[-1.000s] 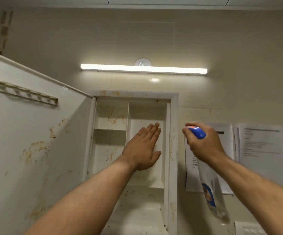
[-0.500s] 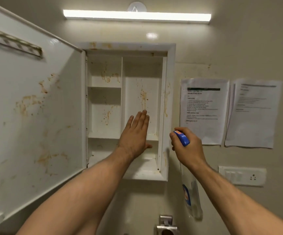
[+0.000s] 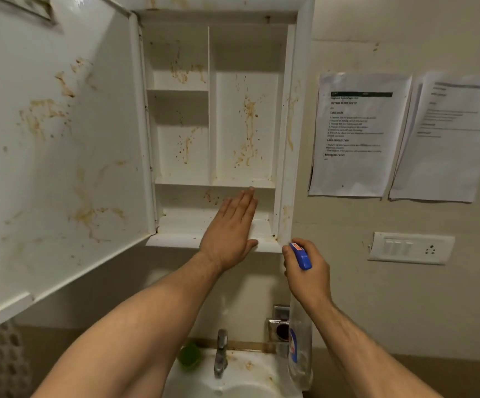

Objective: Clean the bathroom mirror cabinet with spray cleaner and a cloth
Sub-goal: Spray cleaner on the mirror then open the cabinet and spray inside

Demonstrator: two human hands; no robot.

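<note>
Lowered left hand (image 3: 230, 237) from cabinet (image 3: 289, 110) upper right compartment to bottom shelf, fingers straight, holding nothing. Dropped right hand (image 3: 307, 272) to just below cabinet's lower right corner, fingers curled round spray bottle (image 3: 299, 350). Judged bottom shelf next. Noted orange-brown streaks throughout cabinet interior and inside open door (image 3: 60, 168).

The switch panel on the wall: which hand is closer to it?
Right. The right hand, gripping the spray bottle, is left of the switch panel; the left hand is farther left, before the cabinet's bottom shelf.
</note>
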